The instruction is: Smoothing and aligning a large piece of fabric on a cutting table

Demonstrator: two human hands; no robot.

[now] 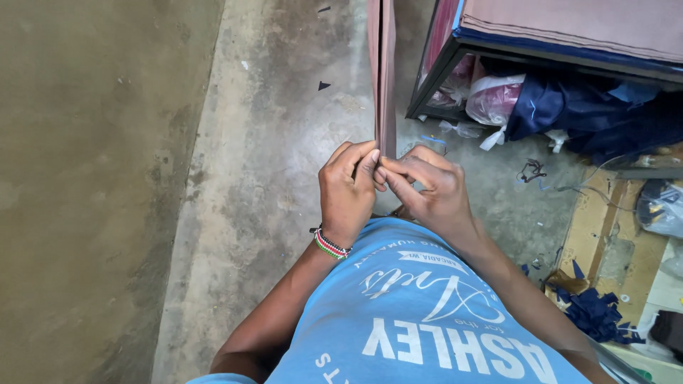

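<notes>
Mauve fabric strip (384, 78) hanging folded from the far edge down to mid-scene over grey concrete floor (270, 142), left hand (346, 192) and right hand (430, 192) side by side, fingertips pinching its lower end, beaded bracelet (329, 244) on left wrist.

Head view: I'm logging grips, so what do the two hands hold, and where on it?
Both the left hand and right hand pinch the near end of a long, narrow dusty-pink fabric strip between fingertips.
</notes>
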